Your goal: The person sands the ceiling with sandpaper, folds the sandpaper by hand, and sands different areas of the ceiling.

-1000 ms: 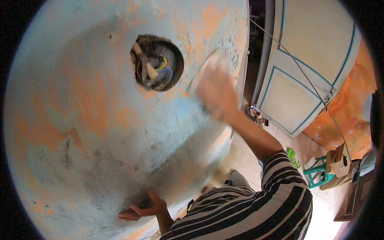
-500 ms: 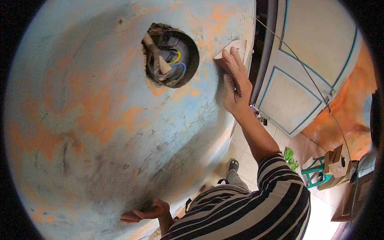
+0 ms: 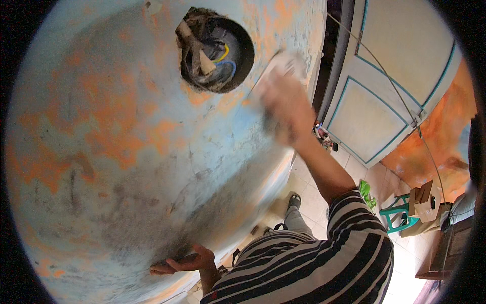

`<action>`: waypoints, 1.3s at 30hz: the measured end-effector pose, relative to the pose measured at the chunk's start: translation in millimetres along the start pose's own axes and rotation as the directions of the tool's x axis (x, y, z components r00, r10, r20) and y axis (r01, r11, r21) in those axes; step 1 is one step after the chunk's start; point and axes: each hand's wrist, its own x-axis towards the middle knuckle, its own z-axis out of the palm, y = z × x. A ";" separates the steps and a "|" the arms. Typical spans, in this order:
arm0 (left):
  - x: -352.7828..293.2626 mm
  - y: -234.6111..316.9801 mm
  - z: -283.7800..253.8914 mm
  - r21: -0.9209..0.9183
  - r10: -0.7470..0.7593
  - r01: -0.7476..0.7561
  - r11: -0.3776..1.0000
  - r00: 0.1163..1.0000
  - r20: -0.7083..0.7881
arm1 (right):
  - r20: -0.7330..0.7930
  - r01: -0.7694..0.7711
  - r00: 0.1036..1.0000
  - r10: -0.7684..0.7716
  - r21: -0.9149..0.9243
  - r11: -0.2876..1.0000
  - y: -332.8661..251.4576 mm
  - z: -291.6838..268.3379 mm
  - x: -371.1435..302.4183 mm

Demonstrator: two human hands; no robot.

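A wall (image 3: 202, 167) of worn pale blue paint with orange patches fills the left and middle. My right hand (image 3: 288, 104), smeared by motion, presses a folded pale sheet of sandpaper (image 3: 287, 62) on the wall, right of a round hole. Its fingers lie over the sheet. Lower down, my left hand (image 3: 190, 260) is open at the wall, fingers stretched to the left with nothing in them. A dark smudged area spreads over the wall around it.
A dark round recess (image 3: 217, 55) in the wall holds yellow and blue wires. To the right stand a cream door (image 3: 369, 116) with teal lines, a green stool (image 3: 400, 215) and a cardboard box (image 3: 426, 201). A thin cable (image 3: 387, 76) crosses in front of the door.
My right hand has moved left and down along the wall with the sandpaper, toward the hole. The wall sits higher in the view. My left hand stays nearly in place.
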 end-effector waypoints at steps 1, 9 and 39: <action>0.0 -0.6 -0.8 0.001 0.002 -0.002 1.000 1.000 0.001 | -0.228 -0.300 0.903 0.363 0.269 0.915 8.4 4.7 3.5; -24.6 -12.9 4.1 -0.092 -0.059 0.063 0.994 0.997 0.045 | -0.070 -0.032 0.997 0.016 -0.229 0.973 -8.2 -8.4 13.0; -3.1 -1.0 -2.8 -0.014 0.148 -0.149 0.989 0.988 -0.031 | 0.007 0.019 1.000 -0.018 -0.111 0.994 -25.6 -10.5 7.7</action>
